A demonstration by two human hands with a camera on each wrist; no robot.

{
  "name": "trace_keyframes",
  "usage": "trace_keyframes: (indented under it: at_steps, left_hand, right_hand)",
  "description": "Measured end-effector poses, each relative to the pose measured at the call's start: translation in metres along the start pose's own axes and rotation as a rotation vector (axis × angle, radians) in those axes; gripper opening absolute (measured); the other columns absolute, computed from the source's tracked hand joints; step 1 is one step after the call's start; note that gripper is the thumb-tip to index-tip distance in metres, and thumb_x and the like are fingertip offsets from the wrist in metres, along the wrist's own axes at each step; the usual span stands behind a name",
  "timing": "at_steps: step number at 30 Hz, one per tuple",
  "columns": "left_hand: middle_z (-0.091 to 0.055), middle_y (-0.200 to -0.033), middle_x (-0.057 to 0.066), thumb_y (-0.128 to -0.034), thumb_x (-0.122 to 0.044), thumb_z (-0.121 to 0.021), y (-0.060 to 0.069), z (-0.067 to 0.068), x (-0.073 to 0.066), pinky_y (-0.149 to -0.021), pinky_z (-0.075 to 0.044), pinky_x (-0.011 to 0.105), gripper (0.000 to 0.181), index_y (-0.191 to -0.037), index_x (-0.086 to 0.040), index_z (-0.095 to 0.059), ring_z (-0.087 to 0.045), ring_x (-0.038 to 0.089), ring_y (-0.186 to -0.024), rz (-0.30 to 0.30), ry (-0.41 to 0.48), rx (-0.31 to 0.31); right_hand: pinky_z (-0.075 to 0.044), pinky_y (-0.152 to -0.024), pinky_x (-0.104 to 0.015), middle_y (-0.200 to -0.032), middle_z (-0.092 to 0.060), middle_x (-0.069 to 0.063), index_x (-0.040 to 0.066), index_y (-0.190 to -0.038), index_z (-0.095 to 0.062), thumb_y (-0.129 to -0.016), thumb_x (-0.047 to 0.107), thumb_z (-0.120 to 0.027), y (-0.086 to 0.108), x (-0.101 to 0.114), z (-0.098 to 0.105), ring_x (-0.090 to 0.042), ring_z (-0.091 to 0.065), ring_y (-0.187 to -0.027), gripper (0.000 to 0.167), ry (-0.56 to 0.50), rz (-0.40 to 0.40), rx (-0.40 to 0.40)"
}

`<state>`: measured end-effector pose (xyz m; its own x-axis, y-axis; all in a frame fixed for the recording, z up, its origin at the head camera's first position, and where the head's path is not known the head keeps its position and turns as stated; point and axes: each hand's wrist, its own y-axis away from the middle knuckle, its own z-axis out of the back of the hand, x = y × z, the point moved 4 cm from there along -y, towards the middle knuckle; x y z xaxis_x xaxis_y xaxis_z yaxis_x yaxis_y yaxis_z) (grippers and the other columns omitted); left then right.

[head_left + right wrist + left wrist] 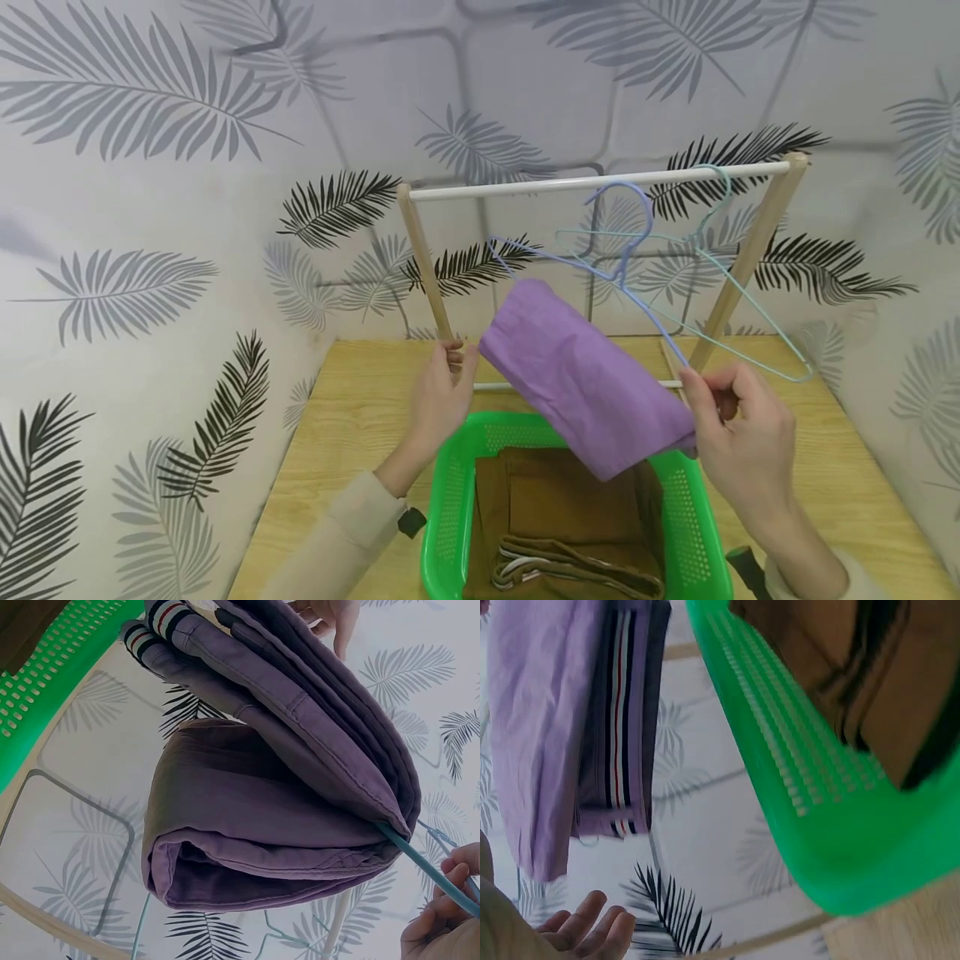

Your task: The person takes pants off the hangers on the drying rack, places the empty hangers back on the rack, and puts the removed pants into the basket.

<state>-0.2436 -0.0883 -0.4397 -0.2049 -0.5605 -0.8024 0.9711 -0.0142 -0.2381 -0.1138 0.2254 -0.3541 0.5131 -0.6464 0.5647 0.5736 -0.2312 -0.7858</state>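
Note:
My right hand [750,442] pinches the lower right corner of a blue clothes hanger [621,275], its hook pointing up near the rack's bar. Folded purple trousers [577,375] hang over the hanger's lower bar, tilted down to the right. In the right wrist view, the hanger's bar [427,862] enters the fold of the trousers [217,802], and striped trim shows at their ends. My left hand [442,400] is beside the left edge of the trousers, fingers loosely bent and holding nothing. The left wrist view shows these fingers [592,926] apart from the cloth.
A green perforated basket [450,500] with folded brown clothes [573,500] stands in front of me on a wooden table [352,400]. Behind it is a rack with a white bar [510,190] and wooden posts. A light green hanger [750,296] hangs from the bar's right part.

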Motion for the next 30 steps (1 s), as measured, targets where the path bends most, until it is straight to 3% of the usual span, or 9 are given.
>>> trace_keyframes:
  at_steps: [5, 11, 17, 22, 30]
  left_hand:
    - [-0.073, -0.126, 0.019, -0.1079, -0.054, -0.049, 0.010, -0.014, -0.008, -0.099, -0.059, 0.049, 0.062, -0.143, -0.003, -0.052, -0.072, 0.035, -0.115, 0.073, 0.135, 0.103]
    - [-0.069, -0.129, 0.025, -0.1059, -0.055, -0.055, 0.013, -0.034, -0.007, -0.094, -0.061, 0.045, 0.070, -0.146, 0.001, -0.045, -0.071, 0.037, -0.116, 0.199, 0.312, 0.173]
    - [-0.066, -0.133, 0.028, -0.1047, -0.057, -0.057, 0.014, -0.051, -0.008, -0.100, -0.060, 0.052, 0.079, -0.150, 0.005, -0.036, -0.073, 0.031, -0.112, 0.319, 0.564, 0.199]
    - [-0.067, -0.131, 0.026, -0.1040, -0.060, -0.056, 0.021, -0.063, -0.008, -0.101, -0.060, 0.050, 0.084, -0.151, 0.005, -0.032, -0.073, 0.024, -0.105, 0.360, 0.701, 0.199]
    - [-0.065, -0.125, 0.009, -0.0990, -0.070, -0.056, 0.033, -0.095, -0.005, -0.104, -0.059, 0.044, 0.085, -0.144, 0.002, -0.051, -0.073, 0.019, -0.100, 0.512, 0.865, 0.261]
  right_hand:
    - [-0.031, -0.056, -0.008, -0.072, -0.050, 0.019, -0.008, -0.077, -0.063, -0.087, -0.010, -0.076, 0.001, 0.003, 0.001, 0.011, -0.039, -0.063, 0.016, -0.026, -0.011, -0.014]
    - [-0.032, -0.056, -0.008, -0.073, -0.051, 0.020, -0.008, -0.077, -0.062, -0.083, -0.016, -0.075, 0.002, 0.007, -0.001, 0.011, -0.040, -0.062, 0.016, -0.033, -0.017, -0.016]
    - [-0.031, -0.056, -0.008, -0.073, -0.049, 0.017, -0.008, -0.077, -0.062, -0.085, -0.015, -0.076, 0.003, 0.009, -0.006, 0.010, -0.040, -0.064, 0.017, -0.037, -0.031, 0.009]
    - [-0.031, -0.057, -0.008, -0.073, -0.049, 0.017, -0.007, -0.077, -0.062, -0.087, -0.010, -0.076, 0.005, 0.007, -0.008, 0.010, -0.039, -0.064, 0.018, -0.037, -0.036, -0.010]
    - [-0.031, -0.056, -0.008, -0.074, -0.050, 0.018, -0.008, -0.077, -0.062, -0.088, -0.009, -0.077, 0.006, 0.007, -0.012, 0.010, -0.040, -0.064, 0.018, -0.053, -0.047, -0.017]
